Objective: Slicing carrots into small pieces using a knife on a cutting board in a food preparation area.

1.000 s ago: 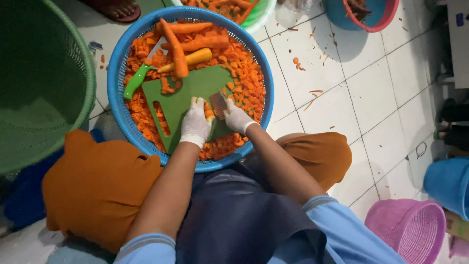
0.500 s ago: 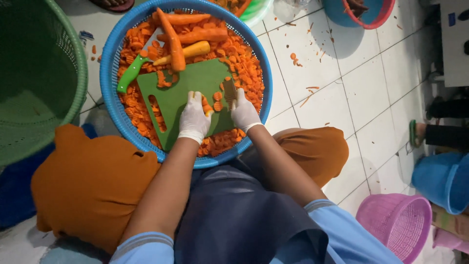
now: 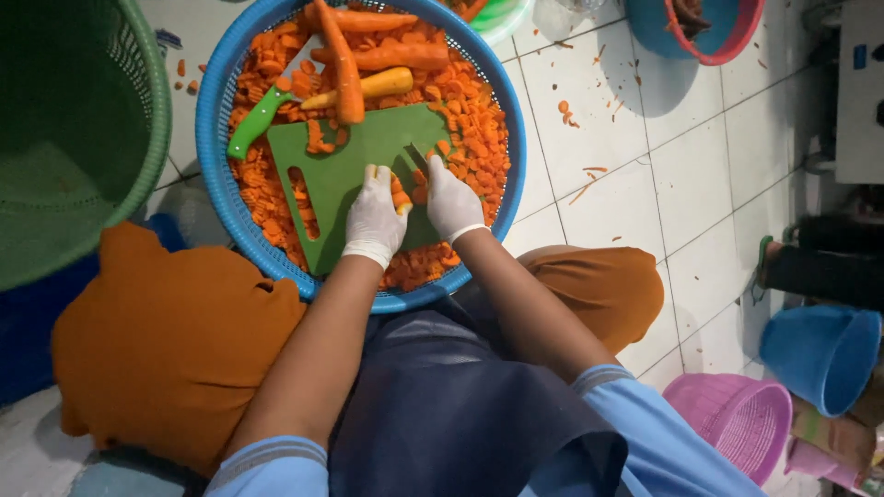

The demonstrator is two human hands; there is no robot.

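Head view — white-gloved left hand (image 3: 375,218) clenched on short orange carrot piece (image 3: 401,199), pressed to green plastic cutting board (image 3: 345,175) in round blue basket (image 3: 512,138). Right hand (image 3: 451,198) gripping half-hidden knife blade (image 3: 420,155) just beside left fingertips (image 3: 372,173) — likely nick if stub rolls.

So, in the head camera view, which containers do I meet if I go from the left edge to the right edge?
Green basket → blue basket with carrot slices → blue basin with red rim → pink basket → blue bucket.

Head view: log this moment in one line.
left hand: holds carrot | right hand: on knife | cutting board | blue basket
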